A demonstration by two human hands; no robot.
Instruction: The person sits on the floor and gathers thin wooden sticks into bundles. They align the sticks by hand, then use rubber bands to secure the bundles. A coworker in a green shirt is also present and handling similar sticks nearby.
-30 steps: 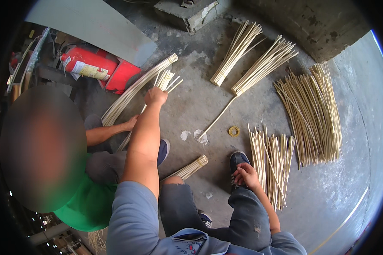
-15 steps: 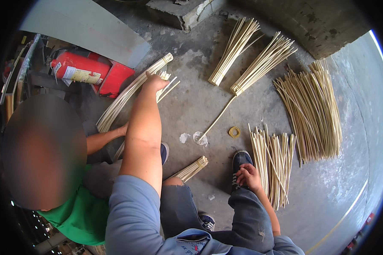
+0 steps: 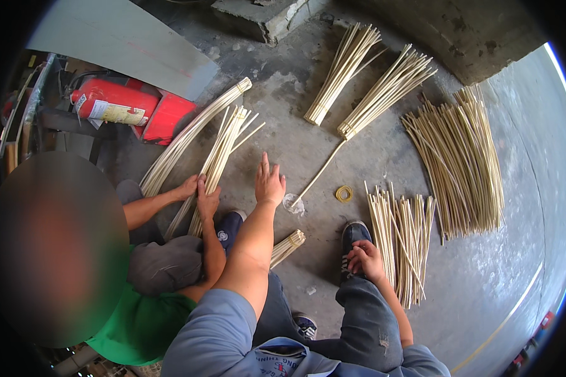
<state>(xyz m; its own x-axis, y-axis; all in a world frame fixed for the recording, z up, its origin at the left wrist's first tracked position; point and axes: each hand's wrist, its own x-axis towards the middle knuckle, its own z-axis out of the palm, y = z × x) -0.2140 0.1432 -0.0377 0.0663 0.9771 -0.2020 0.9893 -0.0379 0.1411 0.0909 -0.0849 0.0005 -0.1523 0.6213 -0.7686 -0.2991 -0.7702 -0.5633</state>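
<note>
Over the concrete floor, see the left hand stretched out, fingers a bit apart, just right of a bundle of pale sticks gripped by a co-worker's hands. Notice the right hand loosely curled by a dark shoe, near more sticks; honestly can't tell about any gap between those fingers.
</note>
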